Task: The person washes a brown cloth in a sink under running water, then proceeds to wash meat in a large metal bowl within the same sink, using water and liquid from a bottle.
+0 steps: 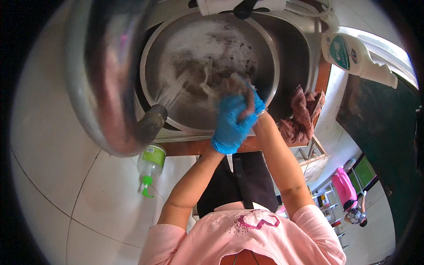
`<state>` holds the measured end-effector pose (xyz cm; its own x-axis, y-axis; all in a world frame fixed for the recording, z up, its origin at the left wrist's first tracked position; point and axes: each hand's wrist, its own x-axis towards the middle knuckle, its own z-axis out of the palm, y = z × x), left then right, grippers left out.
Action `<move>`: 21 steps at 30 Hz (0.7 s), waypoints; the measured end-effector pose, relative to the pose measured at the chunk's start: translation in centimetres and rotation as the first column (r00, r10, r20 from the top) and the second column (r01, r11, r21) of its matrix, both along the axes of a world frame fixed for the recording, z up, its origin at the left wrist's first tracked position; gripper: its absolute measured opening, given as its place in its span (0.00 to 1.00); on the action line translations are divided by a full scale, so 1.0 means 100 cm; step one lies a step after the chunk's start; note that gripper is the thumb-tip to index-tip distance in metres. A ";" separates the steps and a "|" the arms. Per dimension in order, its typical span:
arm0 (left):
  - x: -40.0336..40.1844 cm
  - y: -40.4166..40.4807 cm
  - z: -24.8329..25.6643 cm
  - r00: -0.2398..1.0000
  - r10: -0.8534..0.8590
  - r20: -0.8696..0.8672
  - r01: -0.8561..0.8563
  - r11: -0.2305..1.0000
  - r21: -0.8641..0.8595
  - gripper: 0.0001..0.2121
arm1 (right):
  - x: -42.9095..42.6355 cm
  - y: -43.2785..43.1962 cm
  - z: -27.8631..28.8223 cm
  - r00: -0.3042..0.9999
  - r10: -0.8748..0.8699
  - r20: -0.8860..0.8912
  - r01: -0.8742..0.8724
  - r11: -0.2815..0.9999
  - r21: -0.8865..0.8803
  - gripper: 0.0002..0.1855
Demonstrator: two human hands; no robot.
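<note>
Both of my hands wear blue gloves and are close together over the right part of a round metal basin (275, 66) set in a sink. My left hand (233, 122) overlaps my right hand (260, 102). Between them is a wet brown thing (246, 102), blurred, perhaps a cloth; which hand grips it I cannot tell. A pale strand (206, 84) trails from near the hands into foamy water (198, 46). Water sprays into the basin from the dark spout end of a curved metal faucet (157, 114) at the left.
A brown cloth (301, 116) lies on the sink's right edge, below a white bottle (344, 54). A green-labelled pump bottle (153, 159) is near the front left corner. A white object with a black part (245, 8) overhangs the basin's far rim. Another person (356, 213) is far off at the lower right.
</note>
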<state>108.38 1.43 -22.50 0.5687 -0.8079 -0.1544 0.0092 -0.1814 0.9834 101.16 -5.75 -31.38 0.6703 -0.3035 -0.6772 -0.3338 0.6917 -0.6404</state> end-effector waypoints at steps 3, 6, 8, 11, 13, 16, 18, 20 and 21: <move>0.005 -0.001 0.004 0.950 -0.103 0.296 0.130 0.989 -0.074 0.07 | -0.005 0.006 0.005 0.980 0.101 0.173 -0.048 0.956 -0.288 0.41; 0.018 0.007 -0.015 0.898 -0.133 0.420 0.095 0.989 0.110 0.08 | -0.012 0.026 0.014 0.958 -0.042 0.282 0.111 0.966 -0.233 0.32; 0.042 0.014 -0.030 0.945 -0.135 0.300 0.035 0.948 0.316 0.12 | -0.011 0.042 0.023 0.946 -0.325 0.004 0.318 0.930 0.183 0.21; 0.070 0.028 -0.047 0.960 -0.165 0.227 -0.005 0.799 0.601 0.17 | 0.017 0.035 0.064 0.940 -0.269 -0.208 0.312 0.926 0.212 0.21; 0.072 0.015 -0.053 0.934 -0.157 0.322 -0.087 0.771 0.631 0.20 | 0.013 0.031 0.065 0.947 -0.242 -0.209 0.260 0.964 0.062 0.22; 0.074 -0.013 -0.072 0.841 -0.132 0.525 -0.211 0.813 0.543 0.23 | 0.001 0.028 0.036 0.927 -0.267 -0.263 0.271 0.962 -0.024 0.23; 0.064 -0.031 -0.088 0.690 -0.279 0.668 -0.190 0.821 0.539 0.25 | 0.004 0.024 0.029 0.857 -0.398 -0.328 0.475 0.857 0.200 0.23; 0.079 -0.022 -0.106 0.852 -0.246 0.463 -0.046 0.845 0.533 0.25 | 0.017 0.020 0.037 0.822 -0.493 -0.284 0.569 0.728 0.382 0.23; 0.084 -0.017 -0.110 0.912 -0.237 0.334 0.033 0.855 0.517 0.24 | 0.019 0.018 0.044 0.833 -0.479 -0.277 0.553 0.713 0.430 0.23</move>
<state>116.74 -0.30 -33.50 0.5552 -0.7549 -0.3491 -0.3994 -0.6102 0.6842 103.01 -3.95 -26.99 0.3960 -0.1912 -0.8981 0.1103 0.9809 -0.1602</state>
